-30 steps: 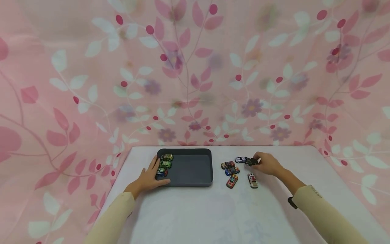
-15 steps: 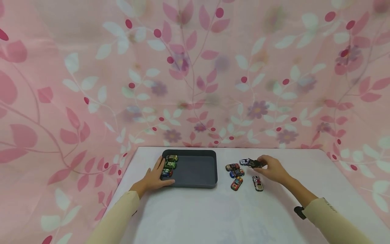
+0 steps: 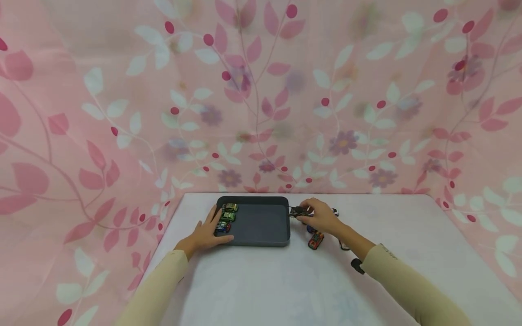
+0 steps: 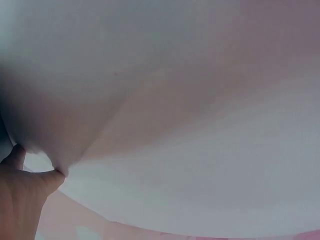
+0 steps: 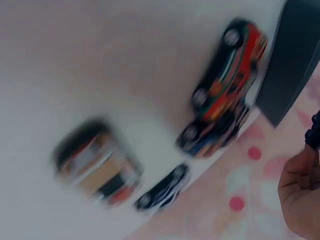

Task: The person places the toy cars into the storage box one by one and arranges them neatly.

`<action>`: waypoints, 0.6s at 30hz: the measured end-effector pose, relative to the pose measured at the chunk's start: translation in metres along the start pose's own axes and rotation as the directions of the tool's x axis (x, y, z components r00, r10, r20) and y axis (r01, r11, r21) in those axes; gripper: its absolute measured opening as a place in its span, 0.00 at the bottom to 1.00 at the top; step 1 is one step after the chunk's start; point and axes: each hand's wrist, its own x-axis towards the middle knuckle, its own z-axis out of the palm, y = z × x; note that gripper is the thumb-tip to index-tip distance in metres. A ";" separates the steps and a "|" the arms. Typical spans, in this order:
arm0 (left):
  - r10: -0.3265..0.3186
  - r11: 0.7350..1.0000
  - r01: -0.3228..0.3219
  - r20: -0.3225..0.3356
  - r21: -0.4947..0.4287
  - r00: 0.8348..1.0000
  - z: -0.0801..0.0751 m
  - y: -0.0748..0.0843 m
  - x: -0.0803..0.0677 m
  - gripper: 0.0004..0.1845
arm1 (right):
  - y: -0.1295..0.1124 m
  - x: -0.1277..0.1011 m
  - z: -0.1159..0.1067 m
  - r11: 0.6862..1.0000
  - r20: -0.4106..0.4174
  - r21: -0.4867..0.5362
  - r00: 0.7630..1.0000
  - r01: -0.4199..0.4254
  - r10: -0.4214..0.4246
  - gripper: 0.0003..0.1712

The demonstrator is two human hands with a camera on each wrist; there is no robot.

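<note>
A dark grey rectangular tray lies on the table, with three toy cars in a column along its left side: a yellowish one, a green one and a blue one. My left hand rests with extended fingers along the tray's left rim, thumb at the front corner. Just at the tray's right rim, my right hand pinches a black toy car between thumb and fingers. The right wrist view catches only a dark edge of that car at its border.
Right of the tray, loose toy cars lie on the white table: a red-orange one, a blue one, a white one and a black-and-white one. My right hand and forearm partly cover them in the head view. Behind hangs a pink floral curtain.
My right hand has carried the black toy car leftward, from beside the black-and-white car to the tray's right rim. The left hand stays on the tray's left side.
</note>
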 end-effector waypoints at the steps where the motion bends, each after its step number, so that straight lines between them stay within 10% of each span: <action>1: 0.003 1.000 -0.003 -0.005 -0.002 1.000 -0.001 0.001 0.000 0.62 | -0.005 0.004 0.007 1.000 0.006 -0.001 1.000 0.002 -0.002 0.18; 18: 0.000 1.000 0.000 -0.030 0.005 1.000 0.003 -0.004 0.004 0.63 | -0.061 0.054 0.106 0.997 0.061 0.050 0.996 -0.063 0.060 0.18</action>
